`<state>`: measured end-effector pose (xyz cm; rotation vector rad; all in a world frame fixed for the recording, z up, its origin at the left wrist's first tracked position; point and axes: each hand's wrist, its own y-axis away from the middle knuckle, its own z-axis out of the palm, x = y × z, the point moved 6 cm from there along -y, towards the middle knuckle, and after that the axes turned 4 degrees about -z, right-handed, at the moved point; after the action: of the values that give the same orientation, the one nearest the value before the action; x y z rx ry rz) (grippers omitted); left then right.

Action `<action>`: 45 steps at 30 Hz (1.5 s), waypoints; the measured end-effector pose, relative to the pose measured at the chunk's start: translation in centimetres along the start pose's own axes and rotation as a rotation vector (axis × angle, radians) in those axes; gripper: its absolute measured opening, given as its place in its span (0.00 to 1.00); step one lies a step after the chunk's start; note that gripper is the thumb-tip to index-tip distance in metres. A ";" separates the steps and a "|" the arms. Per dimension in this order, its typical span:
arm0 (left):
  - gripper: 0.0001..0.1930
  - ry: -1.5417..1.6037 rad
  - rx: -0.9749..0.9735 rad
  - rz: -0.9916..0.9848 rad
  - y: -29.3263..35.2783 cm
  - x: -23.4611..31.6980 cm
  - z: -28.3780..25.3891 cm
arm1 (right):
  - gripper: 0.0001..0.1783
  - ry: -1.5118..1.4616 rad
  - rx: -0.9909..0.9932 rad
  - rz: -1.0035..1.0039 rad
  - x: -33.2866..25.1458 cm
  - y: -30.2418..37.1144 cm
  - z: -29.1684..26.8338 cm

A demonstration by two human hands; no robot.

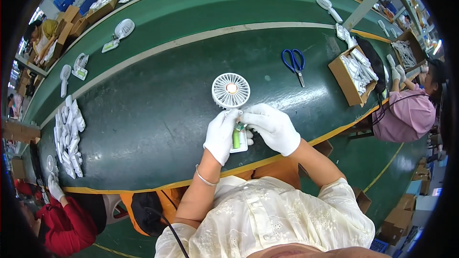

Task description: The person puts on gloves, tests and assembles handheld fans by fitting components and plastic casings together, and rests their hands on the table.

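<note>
A white handheld fan (231, 85) lies in front of me on the green table, its round grille pointing away. Its handle is uncovered and shows a green battery (236, 139) and a small green circuit board (240, 126). My left hand (221, 136), in a white glove, is closed on the left side of the handle, near the grille. From the right, my gloved right hand (271, 126) pinches at the circuit board, with some of its fingers curled beside and beneath the handle. What lies right between the fingertips is too small to make out.
Blue-handled scissors (294, 64) lie right of the fan. A cardboard box (351, 79) of white parts stands farther right, and a pile of white parts (69, 136) sits left. Beyond runs a green conveyor belt (191, 19) carrying several fans. Co-workers sit at both sides.
</note>
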<state>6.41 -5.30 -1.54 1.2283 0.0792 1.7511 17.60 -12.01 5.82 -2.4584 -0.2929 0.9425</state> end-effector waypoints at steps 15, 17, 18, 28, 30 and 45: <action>0.23 0.071 -0.033 -0.016 0.5 0.0 0.0 | 0.13 -0.218 0.010 0.370 2.9 0.7 1.5; 0.25 0.101 -0.048 -0.037 0.5 0.0 -0.2 | 0.13 -0.156 0.007 0.303 2.8 0.3 1.3; 0.25 0.103 -0.048 -0.038 0.5 0.0 -0.2 | 0.12 -0.091 0.010 0.238 2.6 0.1 1.1; 0.20 0.175 -0.089 0.025 -0.1 0.0 -0.3 | 0.12 0.202 -0.170 0.021 1.4 -0.8 1.9; 0.18 0.188 -0.090 0.039 -0.6 -0.5 -1.0 | 0.12 0.242 -0.194 -0.038 0.8 -0.8 2.0; 0.17 0.257 -0.043 -0.042 -0.5 -0.3 -0.8 | 0.15 0.249 -0.050 -0.068 -0.1 0.3 2.2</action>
<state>6.15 -4.97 -2.39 0.9593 0.2152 1.8567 16.10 -11.51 4.31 -2.5602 -0.3142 0.5988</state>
